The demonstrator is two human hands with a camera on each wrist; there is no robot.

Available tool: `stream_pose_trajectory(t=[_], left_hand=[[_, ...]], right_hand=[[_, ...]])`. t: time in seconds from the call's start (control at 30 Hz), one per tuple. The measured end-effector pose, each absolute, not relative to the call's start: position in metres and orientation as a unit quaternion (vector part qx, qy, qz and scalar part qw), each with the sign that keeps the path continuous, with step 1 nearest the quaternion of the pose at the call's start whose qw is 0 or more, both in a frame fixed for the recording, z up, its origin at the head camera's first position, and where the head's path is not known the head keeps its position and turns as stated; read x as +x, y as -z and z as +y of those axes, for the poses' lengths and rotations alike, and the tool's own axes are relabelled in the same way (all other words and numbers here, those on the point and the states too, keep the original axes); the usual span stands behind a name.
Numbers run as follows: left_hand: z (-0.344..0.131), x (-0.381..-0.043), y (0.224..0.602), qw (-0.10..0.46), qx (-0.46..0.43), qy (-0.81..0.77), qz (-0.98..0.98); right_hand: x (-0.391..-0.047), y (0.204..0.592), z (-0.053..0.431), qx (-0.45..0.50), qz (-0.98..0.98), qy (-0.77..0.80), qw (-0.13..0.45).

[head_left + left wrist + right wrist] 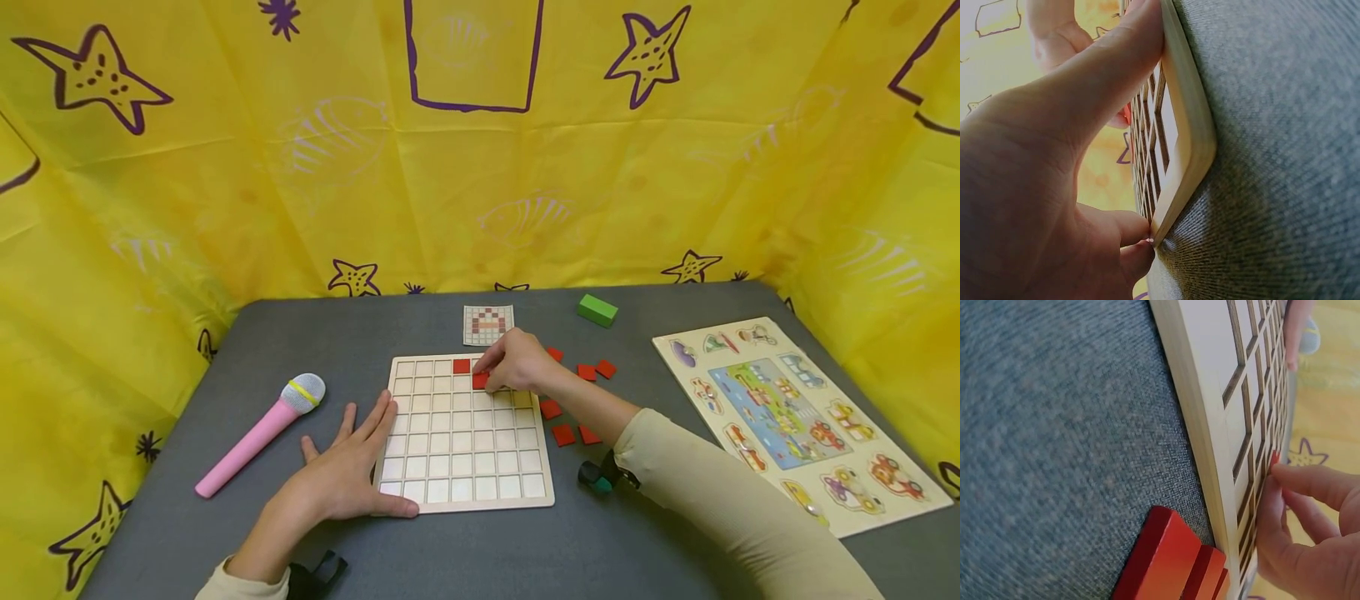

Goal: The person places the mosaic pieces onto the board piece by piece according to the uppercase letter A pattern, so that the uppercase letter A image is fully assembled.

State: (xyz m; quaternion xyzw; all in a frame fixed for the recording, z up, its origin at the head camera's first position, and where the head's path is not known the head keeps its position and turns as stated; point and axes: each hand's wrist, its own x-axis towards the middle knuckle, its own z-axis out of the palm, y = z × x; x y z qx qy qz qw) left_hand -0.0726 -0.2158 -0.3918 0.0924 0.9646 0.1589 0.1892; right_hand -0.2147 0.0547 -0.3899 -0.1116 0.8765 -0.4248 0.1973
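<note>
A wooden grid board point(471, 505) with pale square cells lies on the dark table. My left hand point(337, 475) rests against its left edge, fingers spread and thumb point(1116, 62) along the near rim. Near the board's far side my right hand point(517, 360) pinches a red square tile point(480, 382), at a cell in the upper rows; whether the tile is fully seated cannot be seen. Another red tile point(461, 367) sits in the top row. Beyond the board lies a small pattern card point(480, 327), partly behind the right hand.
Several loose red tiles point(564, 435) lie right of the board. A green block point(597, 311) stands at the back. At right is a wooden picture puzzle point(780, 412); at left, a pink toy microphone point(247, 446). Yellow patterned cloth point(450, 183) hangs behind the table.
</note>
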Motion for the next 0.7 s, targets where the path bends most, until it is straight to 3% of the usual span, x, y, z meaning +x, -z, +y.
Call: stream_pose_trajectory(t=[0.7], left_hand=[[-0.2157,-0.071,0.3905,0.185,0.094,-0.158,0.965]], right_hand=[[-0.213,0.3895,0.0556,-0.136,0.876,0.421,0.192]])
